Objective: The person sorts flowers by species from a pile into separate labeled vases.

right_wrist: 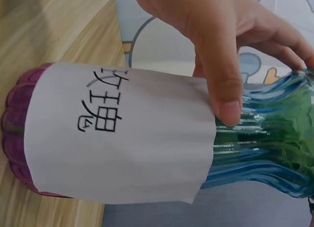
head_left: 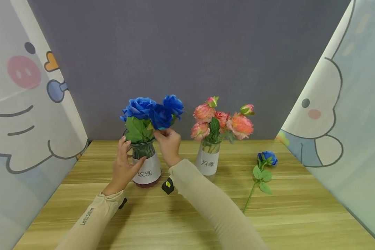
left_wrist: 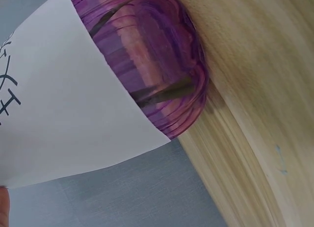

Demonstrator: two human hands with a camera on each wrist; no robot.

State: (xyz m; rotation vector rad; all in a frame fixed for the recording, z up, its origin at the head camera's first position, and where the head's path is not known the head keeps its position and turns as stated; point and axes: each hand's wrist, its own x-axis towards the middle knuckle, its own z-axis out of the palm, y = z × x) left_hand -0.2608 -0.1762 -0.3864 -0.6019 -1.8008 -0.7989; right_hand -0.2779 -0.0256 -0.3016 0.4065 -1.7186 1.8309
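In the head view, a glass vase (head_left: 145, 151) with a white paper label (head_left: 147, 171) and purple base (right_wrist: 22, 124) holds blue roses (head_left: 140, 107) with green leaves. My left hand (head_left: 123, 165) holds the vase at its left side. Its thumb (right_wrist: 228, 107) lies across the vase's neck in the right wrist view, the fingers reaching toward the rim. At the vase's right rim, my right hand (head_left: 169, 141) pinches a blue rose (head_left: 161, 116) just below its bloom. Stems (left_wrist: 169, 91) show through the purple glass in the left wrist view.
A second labelled vase (head_left: 208, 160) with pink-orange flowers (head_left: 203, 113) stands to the right. Farther right, a single blue rose (head_left: 267, 158) lies on the wooden table (head_left: 300, 208). Small black pieces (head_left: 167, 186) show by the wrists. A grey panel (head_left: 187, 62) closes the back.
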